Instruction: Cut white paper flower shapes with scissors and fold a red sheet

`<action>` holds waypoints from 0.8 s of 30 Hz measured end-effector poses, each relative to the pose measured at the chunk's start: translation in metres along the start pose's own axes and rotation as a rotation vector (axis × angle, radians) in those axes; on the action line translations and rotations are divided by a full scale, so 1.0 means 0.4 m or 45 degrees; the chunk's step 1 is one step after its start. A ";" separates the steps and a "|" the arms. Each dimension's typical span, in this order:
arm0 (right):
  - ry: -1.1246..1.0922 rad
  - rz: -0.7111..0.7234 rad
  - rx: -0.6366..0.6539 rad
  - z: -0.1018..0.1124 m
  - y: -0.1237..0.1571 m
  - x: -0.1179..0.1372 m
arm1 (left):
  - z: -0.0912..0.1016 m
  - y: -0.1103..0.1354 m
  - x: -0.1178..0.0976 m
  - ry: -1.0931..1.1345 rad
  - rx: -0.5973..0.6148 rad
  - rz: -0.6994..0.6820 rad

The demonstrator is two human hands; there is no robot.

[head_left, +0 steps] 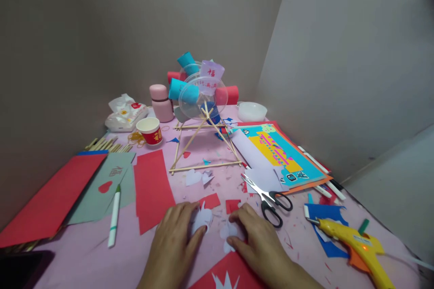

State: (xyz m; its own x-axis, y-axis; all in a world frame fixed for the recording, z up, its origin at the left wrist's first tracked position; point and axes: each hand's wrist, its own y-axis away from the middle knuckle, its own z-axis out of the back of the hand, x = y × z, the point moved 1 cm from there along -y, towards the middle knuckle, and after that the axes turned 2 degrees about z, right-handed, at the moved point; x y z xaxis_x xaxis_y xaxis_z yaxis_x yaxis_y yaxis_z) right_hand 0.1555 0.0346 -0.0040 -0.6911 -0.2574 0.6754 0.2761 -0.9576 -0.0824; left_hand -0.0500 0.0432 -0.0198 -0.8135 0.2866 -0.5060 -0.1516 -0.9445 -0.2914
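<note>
Hands rest flat on the pink surface [101, 257]: left hand [174, 239] presses one white paper cutout [202, 219], right hand [257, 239] presses another white cutout [228, 234], no closed grip. Scissors [269, 201] lie just beside the right hand; red paper scraps [210, 200] sit behind, a glue gun [356, 246] farther right.

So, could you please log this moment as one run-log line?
left hand: flat on white paper cutout | right hand: on second white cutout | scissors: idle at right | surface: pink table

Glue gun [359, 246] nozzle & red paper [227, 273] cut off at btm edge
</note>
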 end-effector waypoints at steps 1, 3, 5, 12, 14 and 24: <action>0.005 -0.009 -0.001 0.000 0.000 0.001 | 0.003 -0.001 -0.005 0.015 0.010 0.008; 0.018 -0.026 0.001 0.000 0.000 0.004 | 0.007 -0.002 -0.014 0.048 0.019 0.022; 0.027 -0.033 -0.006 0.000 0.000 0.006 | 0.011 -0.004 -0.021 0.092 0.018 0.031; -0.015 -0.022 -0.026 0.002 0.003 0.001 | 0.018 -0.007 -0.030 0.229 0.003 0.065; -0.008 -0.023 -0.020 0.003 0.003 0.000 | 0.019 -0.007 -0.030 0.336 0.007 0.121; 0.025 -0.004 -0.009 0.001 0.000 0.003 | 0.017 -0.010 -0.050 1.053 0.138 0.511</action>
State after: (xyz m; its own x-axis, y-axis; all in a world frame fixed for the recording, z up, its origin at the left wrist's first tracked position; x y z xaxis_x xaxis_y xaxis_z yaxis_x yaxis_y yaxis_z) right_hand 0.1550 0.0345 -0.0029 -0.7047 -0.2566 0.6614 0.2693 -0.9593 -0.0853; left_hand -0.0367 0.0402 -0.0030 -0.1629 -0.0813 -0.9833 -0.0311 -0.9957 0.0875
